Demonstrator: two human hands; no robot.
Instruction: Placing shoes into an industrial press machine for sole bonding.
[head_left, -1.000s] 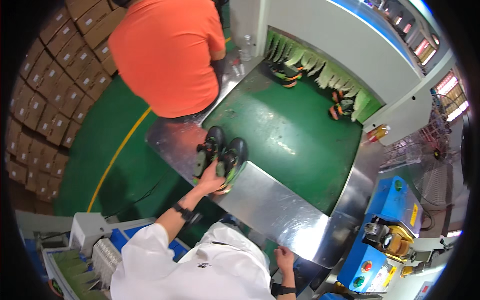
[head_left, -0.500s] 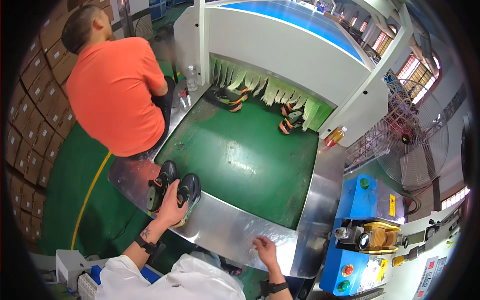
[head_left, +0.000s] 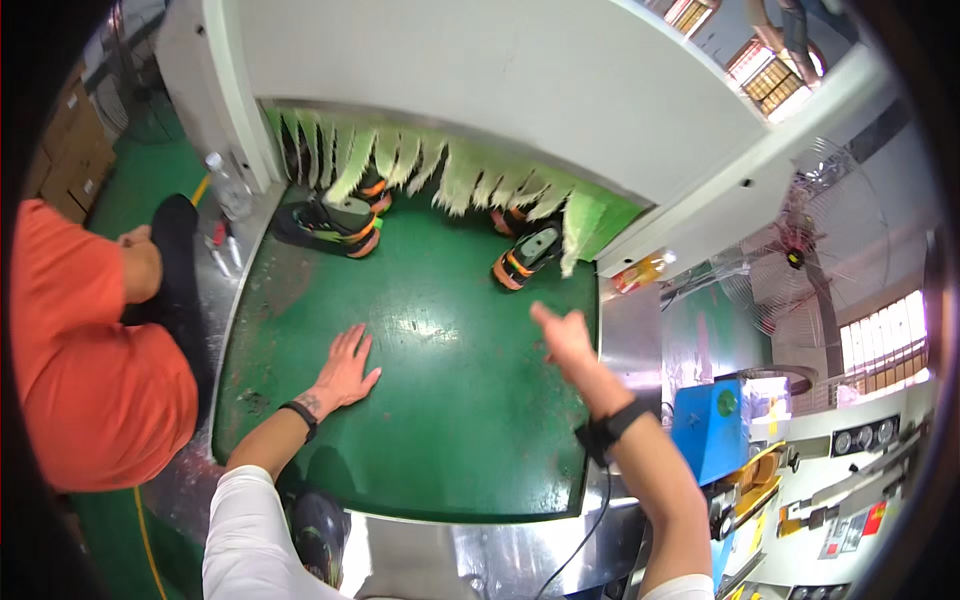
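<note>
My left hand (head_left: pixel 345 375) is open, fingers spread, over the green belt (head_left: pixel 440 420); whether it touches the belt I cannot tell. My right hand (head_left: pixel 568 340), empty with its fingers partly apart, reaches over the belt's right side. Just beyond it lies a black and orange sneaker (head_left: pixel 528 255), with another partly hidden behind it under the fringed green curtain (head_left: pixel 450 180). At the far left sits a similar dark sneaker (head_left: pixel 330 228) beside another, half covered by the curtain strips. Below my left forearm, a dark shoe (head_left: pixel 320 535) rests by the near metal edge.
A person in an orange shirt (head_left: pixel 100 350) sits close on the left. A clear bottle (head_left: pixel 230 188) stands on the metal rim, and a bottle of amber drink (head_left: pixel 643 270) lies at the right. A blue machine (head_left: pixel 710 430) and a large fan (head_left: pixel 795 250) are further right.
My left hand has let go of the pair of dark sneakers at the near edge and moved forward over the belt. My right hand has also reached forward. The view has shifted closer to the curtain.
</note>
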